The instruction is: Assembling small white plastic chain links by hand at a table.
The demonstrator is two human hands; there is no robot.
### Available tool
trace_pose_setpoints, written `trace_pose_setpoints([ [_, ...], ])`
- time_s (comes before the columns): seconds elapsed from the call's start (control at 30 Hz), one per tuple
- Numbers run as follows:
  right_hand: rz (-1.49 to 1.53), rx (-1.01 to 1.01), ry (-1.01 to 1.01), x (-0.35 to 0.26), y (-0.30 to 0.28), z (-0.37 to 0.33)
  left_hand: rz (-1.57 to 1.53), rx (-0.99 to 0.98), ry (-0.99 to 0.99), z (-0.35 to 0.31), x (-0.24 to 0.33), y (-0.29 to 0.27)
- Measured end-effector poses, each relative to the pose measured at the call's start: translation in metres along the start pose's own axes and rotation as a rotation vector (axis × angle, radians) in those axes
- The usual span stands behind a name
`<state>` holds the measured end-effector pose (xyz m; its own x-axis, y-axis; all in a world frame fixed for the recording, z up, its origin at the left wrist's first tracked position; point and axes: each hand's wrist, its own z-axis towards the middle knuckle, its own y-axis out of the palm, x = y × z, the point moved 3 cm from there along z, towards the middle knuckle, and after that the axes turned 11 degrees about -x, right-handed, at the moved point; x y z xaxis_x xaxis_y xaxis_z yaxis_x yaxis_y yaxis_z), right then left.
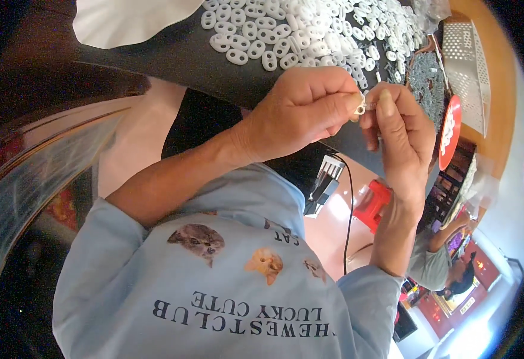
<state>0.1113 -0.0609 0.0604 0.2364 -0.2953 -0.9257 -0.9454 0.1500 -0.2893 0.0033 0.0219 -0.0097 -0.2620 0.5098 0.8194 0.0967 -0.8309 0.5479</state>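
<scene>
In front of my body, over the dark table's near edge, my two hands meet fingertip to fingertip. My left hand [309, 107] is closed, pinching a small white plastic piece [360, 109] between thumb and forefinger. Closed from the other side, my right hand [400, 128] pinches a tiny thin pale part [370, 106] against that piece; its kind is too small to tell. Just beyond the hands lies a big heap of white oval plastic pieces [266, 36], many with two holes.
A white scalloped tray [118, 24] sits at the far left of the dark table [154, 54]. Right of the heap are small dark grey parts [427, 81], a red plate [450, 134] with white pieces and a white perforated basket [465, 66]. Another person [432, 260] is at the right.
</scene>
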Motion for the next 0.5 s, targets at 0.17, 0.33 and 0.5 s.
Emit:
trace_pose_setpoints([
  [0.17,0.079,-0.011,0.01,0.0008,0.0008,0.0007,-0.068,-0.002,-0.005,-0.0013,0.0005,-0.0001],
  [0.33,-0.059,-0.029,-0.051,0.0001,-0.0005,0.0007,-0.046,0.021,0.017,-0.0015,-0.0004,0.0017],
  [0.5,-0.091,-0.034,-0.042,0.0002,-0.0069,0.004,-0.065,0.032,0.051,-0.0005,-0.0033,0.0009],
])
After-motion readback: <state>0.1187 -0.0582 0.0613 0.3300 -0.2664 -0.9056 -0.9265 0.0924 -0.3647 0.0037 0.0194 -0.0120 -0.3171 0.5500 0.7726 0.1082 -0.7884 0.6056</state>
